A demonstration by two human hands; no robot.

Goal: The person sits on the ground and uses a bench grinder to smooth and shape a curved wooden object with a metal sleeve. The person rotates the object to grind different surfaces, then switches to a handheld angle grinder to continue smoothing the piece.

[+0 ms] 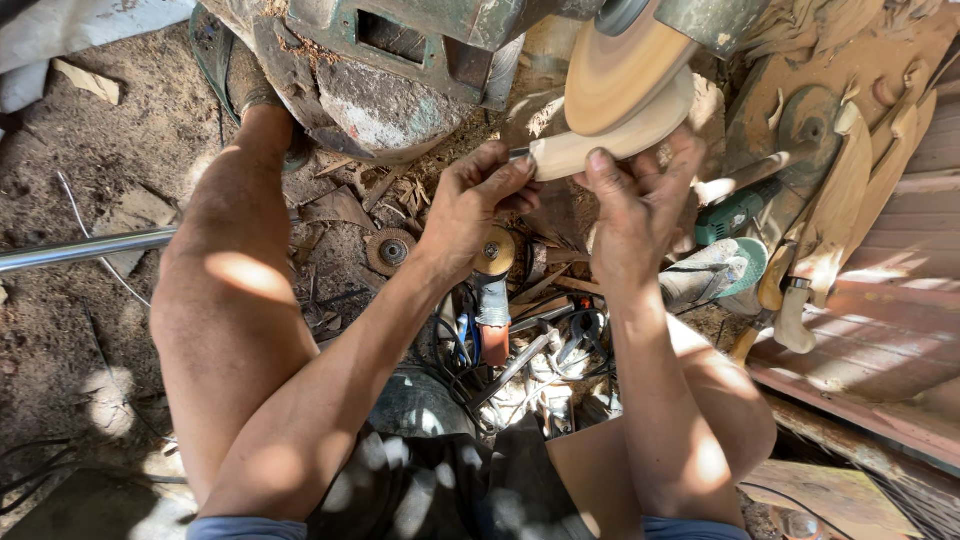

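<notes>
A person sat low over a dirt floor [90,150], seen from above, with bare knees spread wide and both forearms reaching forward. At the top stood a worn, green-painted machine [400,60] whose round, tan sanding disc [625,70] hung just above the hands. To the right, a slanted reddish plank [880,330] carried several carved pale wooden pieces [840,200], and a green power tool [735,212] lay beside them.

The left hand [470,205] and the right hand [630,215] together held a pale wooden piece [590,145] up against the lower edge of the disc. The piece was long and smoothly rounded, with a short metal stub at its left end. The left hand's fingers [510,178] were pinched around that left end, thumb and fingertips pressed close together. The right hand's fingers [685,160] curled behind the piece's wider right part, with the thumb laid across its front.

Below the hands, between the legs, lay a clutter of tools: an angle grinder [493,300] with a red body and a yellowish disc, a small round wire wheel [390,250], pliers [580,330] and loose cables. A shiny metal tube [80,250] crossed the left side, partly hidden behind the left knee. Wood scraps and shavings littered the ground near the machine's base.
</notes>
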